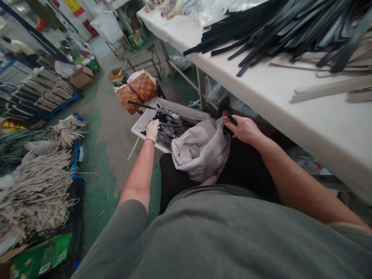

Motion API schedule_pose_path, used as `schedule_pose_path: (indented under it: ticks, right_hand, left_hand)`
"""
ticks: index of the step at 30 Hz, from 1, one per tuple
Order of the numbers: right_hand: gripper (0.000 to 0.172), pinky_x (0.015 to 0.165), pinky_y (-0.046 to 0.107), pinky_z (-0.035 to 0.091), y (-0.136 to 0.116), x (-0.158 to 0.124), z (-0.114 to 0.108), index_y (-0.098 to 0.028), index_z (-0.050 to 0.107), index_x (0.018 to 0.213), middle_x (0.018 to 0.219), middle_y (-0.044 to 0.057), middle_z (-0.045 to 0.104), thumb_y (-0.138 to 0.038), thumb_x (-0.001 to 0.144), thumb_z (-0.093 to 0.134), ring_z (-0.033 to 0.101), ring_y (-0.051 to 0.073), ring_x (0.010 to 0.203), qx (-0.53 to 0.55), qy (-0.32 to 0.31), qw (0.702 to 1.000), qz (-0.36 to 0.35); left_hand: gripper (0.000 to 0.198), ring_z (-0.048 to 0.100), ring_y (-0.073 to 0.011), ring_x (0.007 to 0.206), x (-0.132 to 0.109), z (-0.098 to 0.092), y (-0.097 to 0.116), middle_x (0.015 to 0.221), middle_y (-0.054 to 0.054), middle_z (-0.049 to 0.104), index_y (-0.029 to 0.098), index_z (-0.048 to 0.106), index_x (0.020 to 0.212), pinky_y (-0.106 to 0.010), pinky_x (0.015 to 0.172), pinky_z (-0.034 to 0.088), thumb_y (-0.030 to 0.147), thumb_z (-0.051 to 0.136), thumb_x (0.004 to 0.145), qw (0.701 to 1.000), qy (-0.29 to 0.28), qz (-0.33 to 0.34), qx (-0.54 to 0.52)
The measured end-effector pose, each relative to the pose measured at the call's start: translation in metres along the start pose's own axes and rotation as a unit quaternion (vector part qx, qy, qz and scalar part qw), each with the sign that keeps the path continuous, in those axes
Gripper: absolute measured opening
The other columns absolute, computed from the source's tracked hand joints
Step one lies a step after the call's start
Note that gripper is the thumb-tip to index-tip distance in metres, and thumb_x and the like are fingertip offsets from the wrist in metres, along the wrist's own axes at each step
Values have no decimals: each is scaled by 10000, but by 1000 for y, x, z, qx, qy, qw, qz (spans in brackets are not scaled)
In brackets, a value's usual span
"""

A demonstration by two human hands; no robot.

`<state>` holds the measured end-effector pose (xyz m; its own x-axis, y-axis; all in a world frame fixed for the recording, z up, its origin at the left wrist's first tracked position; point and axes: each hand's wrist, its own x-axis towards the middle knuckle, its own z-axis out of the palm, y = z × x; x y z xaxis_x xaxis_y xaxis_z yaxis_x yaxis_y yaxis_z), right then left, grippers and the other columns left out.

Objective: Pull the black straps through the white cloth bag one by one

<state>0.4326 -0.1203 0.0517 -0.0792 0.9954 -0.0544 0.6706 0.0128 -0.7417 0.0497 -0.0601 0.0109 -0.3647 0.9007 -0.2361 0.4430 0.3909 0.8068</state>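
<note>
My left hand [152,130], in a white glove, reaches down into a clear plastic bin [186,109] on the floor and rests on a heap of dark strips [171,130]; its fingers curl over them. My right hand [244,128] is bare and pinches a black strip [229,118] just above my lap. A crumpled grey-white plastic bag [202,149] lies on my knee between the two hands.
A white table [290,116] on the right carries a big pile of long black strips [290,31]. Bundles of pale cords [35,186] lie on the floor at left. A checkered bag [138,91], cardboard boxes and stacked goods stand further back.
</note>
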Motion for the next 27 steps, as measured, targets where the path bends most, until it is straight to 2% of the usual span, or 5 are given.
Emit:
schedule_pose_path:
  ticks: [7,12,18,23,27]
  right_hand:
    - [364,596,307,534,73,-66,29,-175,698,1119,1030,90,752,-395,940,470,693,196,666,-44,-4,999,14]
    - [327,676,323,503,80,-81,38,-214,711,1102,1098,75,736,-373,949,469,705,246,871,-162,25,984,-71]
    - [319,682,323,495,77,-72,39,-219,703,1107,1090,57,742,-360,953,462,704,242,881,-132,36,989,-53]
    - [308,718,330,500,76,-72,36,-211,709,1074,1078,56,746,-339,950,458,704,251,912,-102,38,994,-33]
    - [302,765,325,509,76,-72,31,-219,705,1068,1025,52,756,-322,953,445,705,235,918,-55,44,997,-32]
  left_hand:
    - [279,655,-261,956,-70,94,-72,926,-95,726,157,692,878,-323,861,479,353,767,694,968,-184,-40,164]
    - [712,596,-342,1108,-83,107,-93,1161,-181,660,153,591,1237,-382,910,443,508,773,647,895,-168,9,413]
    - [458,585,-292,1123,-78,133,-89,1170,-159,661,172,660,1170,-352,966,410,472,577,835,851,-204,134,465]
    - [355,625,-292,1053,-71,164,-91,1095,-167,693,167,711,1083,-341,911,439,376,597,821,846,-242,90,466]
    - [274,640,-273,1021,-66,157,-99,1086,-139,707,189,735,998,-332,869,458,322,539,862,859,-231,67,452]
